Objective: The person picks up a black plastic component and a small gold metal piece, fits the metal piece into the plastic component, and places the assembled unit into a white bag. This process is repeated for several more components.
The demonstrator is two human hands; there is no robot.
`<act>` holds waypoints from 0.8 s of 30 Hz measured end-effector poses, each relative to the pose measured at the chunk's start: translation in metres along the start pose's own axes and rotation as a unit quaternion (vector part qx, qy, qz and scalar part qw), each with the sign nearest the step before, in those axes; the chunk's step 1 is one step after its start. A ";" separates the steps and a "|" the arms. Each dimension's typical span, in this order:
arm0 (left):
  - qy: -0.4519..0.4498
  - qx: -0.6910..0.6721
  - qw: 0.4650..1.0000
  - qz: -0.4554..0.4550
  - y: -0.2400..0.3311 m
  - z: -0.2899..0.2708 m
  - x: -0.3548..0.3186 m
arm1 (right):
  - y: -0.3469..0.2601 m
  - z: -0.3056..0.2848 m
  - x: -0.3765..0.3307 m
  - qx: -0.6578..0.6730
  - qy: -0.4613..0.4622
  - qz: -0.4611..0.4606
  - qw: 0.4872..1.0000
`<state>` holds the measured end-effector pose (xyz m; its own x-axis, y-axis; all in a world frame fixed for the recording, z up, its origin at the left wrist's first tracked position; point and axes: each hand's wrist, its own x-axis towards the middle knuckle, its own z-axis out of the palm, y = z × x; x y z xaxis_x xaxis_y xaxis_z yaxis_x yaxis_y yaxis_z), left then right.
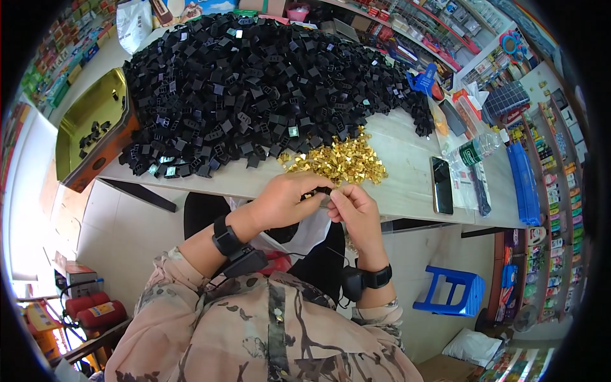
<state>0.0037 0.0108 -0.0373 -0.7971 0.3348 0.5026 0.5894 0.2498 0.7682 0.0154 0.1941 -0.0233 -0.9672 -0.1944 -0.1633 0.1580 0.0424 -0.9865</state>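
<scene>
My left hand (285, 201) is closed around a small black plastic piece (324, 190) at the table's front edge. Its fingers curl over the piece and hide most of it. My right hand (356, 214) meets it from the right, thumb and forefinger pinched together at the piece's end. Whatever lies between those right fingertips is too small to make out. Just beyond both hands lies a heap of small shiny gold metal pieces (347, 160). Behind that spreads a large mound of black plastic pieces (254, 89), mostly small and block-shaped.
A gold-lined box (71, 134) with a few black pieces stands at the table's left end. On the right lie a phone (442, 185), a plastic bottle (482, 148) and a blue folder-like object (523, 183). Below are a white bag (318, 230) by my legs and a blue stool (470, 294).
</scene>
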 end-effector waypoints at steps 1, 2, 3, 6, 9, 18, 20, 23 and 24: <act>-0.003 -0.004 1.000 0.002 0.000 0.000 0.000 | 0.000 -0.001 0.002 0.006 -0.007 0.002 1.000; -0.005 -0.005 1.000 0.002 0.001 0.000 0.000 | 0.001 -0.002 0.003 0.012 -0.014 0.003 1.000; -0.005 0.014 1.000 0.002 0.001 0.001 0.000 | 0.001 -0.003 0.003 0.017 -0.022 0.005 1.000; -0.008 0.051 0.999 0.003 0.004 0.003 0.000 | 0.004 -0.004 0.000 -0.006 -0.025 -0.009 1.000; -0.003 0.083 0.996 0.020 0.006 0.004 -0.002 | 0.004 -0.006 0.000 -0.021 -0.035 -0.011 0.999; 0.007 -0.017 0.999 0.045 0.002 -0.006 -0.002 | -0.009 -0.002 0.008 0.003 -0.090 0.014 0.996; 0.013 -0.093 0.996 -0.003 0.004 -0.005 -0.003 | -0.009 0.000 0.007 0.017 -0.089 0.010 0.996; 0.027 -0.192 0.978 -0.074 0.002 -0.006 -0.001 | -0.007 -0.005 0.004 0.042 -0.048 -0.007 0.998; 0.036 -0.254 0.959 -0.120 0.000 -0.006 0.001 | -0.006 -0.007 0.004 0.041 -0.049 -0.007 0.998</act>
<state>0.0024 0.0053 -0.0347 -0.9195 0.2540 0.3000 0.2629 -0.1699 0.9498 0.0095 0.2003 -0.0176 -0.9457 -0.2903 -0.1462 0.1648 -0.0404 -0.9855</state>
